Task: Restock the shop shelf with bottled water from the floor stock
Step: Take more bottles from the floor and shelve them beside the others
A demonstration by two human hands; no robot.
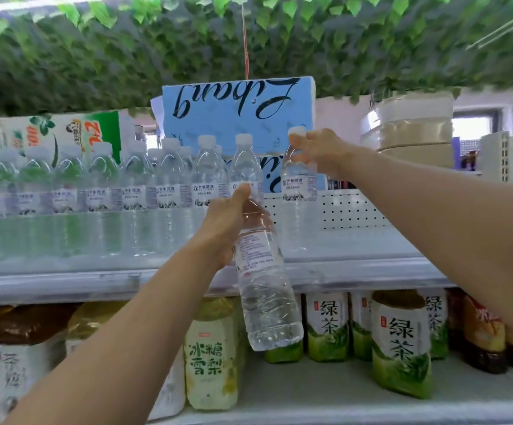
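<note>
- Upper shelf (pixel 356 253): white board with a perforated back panel (pixel 350 210), full on the left side, bare on the right side beyond the last bottle.
- Row of water bottles (pixel 138 194): upright and touching one another, filling the board from the left edge of view to about the middle.
- Green tea bottles (pixel 399 342) on the lower shelf (pixel 325 391), under the working place; not part of the task.
- Tilted water bottle (pixel 264 302): in front of the shelf edge and not yet on the board. Long axis slanted, neck up and to the left, base hanging down and to the right, over the lower shelf. Cap not visible.
- Standing water bottle (pixel 298 191): at the right end of the row, upright, base seemingly on the board, just beside its neighbour.
- Left hand (pixel 227 228): closed around the shoulder and neck of the tilted bottle, carrying its full weight.
- Right hand (pixel 319 151): higher and farther in, wrapped around the neck of the standing bottle just below the cap.
- Free place for the next bottle: up and to the right of the left hand, just right of the standing bottle. Nearer to the right hand, but that hand occupied. Probably needed: lifting the tilted bottle over the edge, turning its axis upright, then setting it down beside the standing one.
</note>
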